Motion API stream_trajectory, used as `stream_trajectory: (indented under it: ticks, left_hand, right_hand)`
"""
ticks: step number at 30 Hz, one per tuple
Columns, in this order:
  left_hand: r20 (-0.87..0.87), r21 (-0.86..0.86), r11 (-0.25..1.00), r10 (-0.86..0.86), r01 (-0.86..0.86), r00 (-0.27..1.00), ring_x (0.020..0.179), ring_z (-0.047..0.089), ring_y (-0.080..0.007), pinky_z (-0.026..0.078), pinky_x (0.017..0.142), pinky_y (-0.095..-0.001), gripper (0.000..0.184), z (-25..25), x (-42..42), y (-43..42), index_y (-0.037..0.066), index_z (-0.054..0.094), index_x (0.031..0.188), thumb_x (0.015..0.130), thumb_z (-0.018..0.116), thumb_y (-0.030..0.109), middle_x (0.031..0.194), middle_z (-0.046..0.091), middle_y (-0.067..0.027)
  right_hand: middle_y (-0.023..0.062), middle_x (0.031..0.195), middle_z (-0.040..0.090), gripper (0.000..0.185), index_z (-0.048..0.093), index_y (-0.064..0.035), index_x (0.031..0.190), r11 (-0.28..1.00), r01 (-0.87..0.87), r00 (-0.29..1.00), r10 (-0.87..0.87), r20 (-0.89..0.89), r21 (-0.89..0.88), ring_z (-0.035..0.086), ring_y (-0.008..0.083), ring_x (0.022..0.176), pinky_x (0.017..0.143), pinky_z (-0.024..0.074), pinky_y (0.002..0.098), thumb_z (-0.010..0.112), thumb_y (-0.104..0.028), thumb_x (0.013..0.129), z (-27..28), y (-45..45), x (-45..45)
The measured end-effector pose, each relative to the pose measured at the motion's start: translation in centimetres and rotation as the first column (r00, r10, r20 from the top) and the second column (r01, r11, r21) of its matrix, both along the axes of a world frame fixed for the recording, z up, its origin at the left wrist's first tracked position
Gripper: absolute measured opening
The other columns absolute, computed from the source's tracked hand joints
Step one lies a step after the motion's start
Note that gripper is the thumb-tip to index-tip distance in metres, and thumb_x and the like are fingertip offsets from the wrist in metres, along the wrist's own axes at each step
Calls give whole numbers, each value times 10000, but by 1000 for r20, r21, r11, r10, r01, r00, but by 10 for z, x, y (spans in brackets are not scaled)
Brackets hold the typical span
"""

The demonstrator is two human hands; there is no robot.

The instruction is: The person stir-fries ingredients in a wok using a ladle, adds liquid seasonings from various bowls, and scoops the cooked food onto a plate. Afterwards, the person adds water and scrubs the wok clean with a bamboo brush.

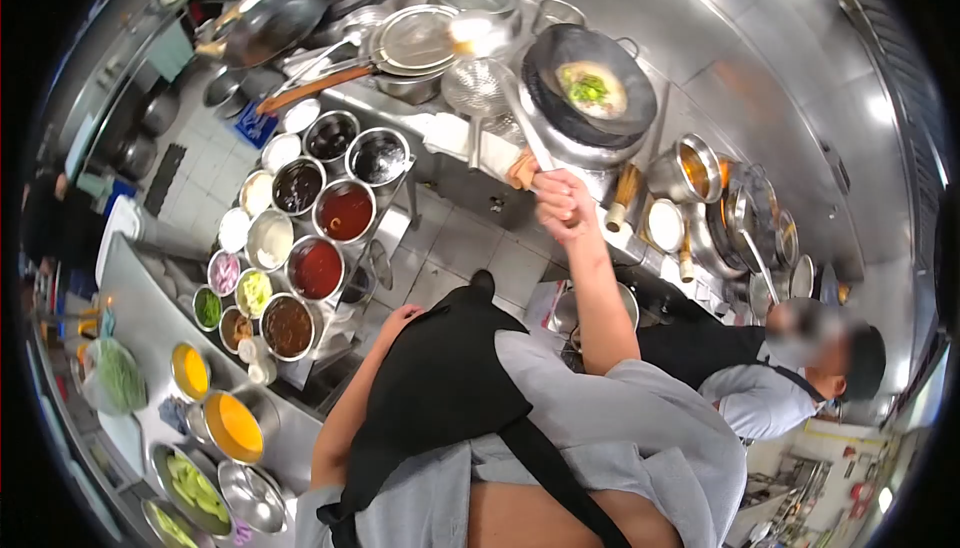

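Note:
My right hand (565, 204) is wrapped round the handle of a ladle (530, 123), whose head is blurred near the metal bowls at the top. Just right of the ladle, a black wok (560, 58) on the stove holds pale food with green pieces (592, 86). My left hand (403, 316) hangs low beside the black apron (440, 378), near the rack of sauce pots; its fingers are mostly hidden. A perforated skimmer (476, 88) lies to the left of the ladle.
Sauce pots (345, 210) and small ingredient tubs fill the left rack. Strainers (417, 40) and another wok (278, 26) sit at the upper left. A co-worker (770, 363) stands close on the right, by stacked pots (688, 170). Yellow liquid (235, 426) stands at lower left.

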State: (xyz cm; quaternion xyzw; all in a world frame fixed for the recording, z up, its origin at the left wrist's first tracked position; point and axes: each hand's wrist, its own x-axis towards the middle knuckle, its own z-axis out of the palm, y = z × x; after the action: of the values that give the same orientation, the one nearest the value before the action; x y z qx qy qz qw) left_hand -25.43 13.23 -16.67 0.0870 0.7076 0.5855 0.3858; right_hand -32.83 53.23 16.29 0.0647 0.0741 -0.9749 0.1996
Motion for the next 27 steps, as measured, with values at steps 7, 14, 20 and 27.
stream_trajectory:
  ticks: [7,14,20,27]
  left_hand:
    - [61,1,1000,7,-7,998,922,642,-130,499,830,-288,349,15,-5,-2,7,693,1113,984,635,326,959,718,-43]
    - [10,-125,991,-44,45,999,923,666,-171,507,841,-323,415,40,-5,5,21,710,1072,951,621,408,973,727,-82]
    - [-78,-151,987,38,-49,996,906,644,-171,496,820,-329,362,61,0,0,53,696,1067,963,615,390,958,702,-62]
    - [208,-89,838,544,-538,813,829,654,-145,513,737,-286,257,104,42,-69,58,670,1088,931,646,259,949,701,-64]
  right_hand:
    - [14,624,502,71,458,-67,948,-284,5,864,-482,-148,959,465,98,435,360,404,280,504,-69,893,-10,86,-1]
    - [-3,617,436,166,456,-70,1057,440,88,971,-238,22,894,404,98,399,327,353,273,522,-44,907,-2,-18,24]
    - [-16,620,435,199,530,-50,1141,588,-310,943,289,164,747,394,62,402,326,344,238,541,-68,943,-28,-130,-6]
    - [-16,631,488,176,528,-58,1071,75,-288,855,469,221,955,408,68,399,340,339,253,583,-69,904,-52,-224,-28]
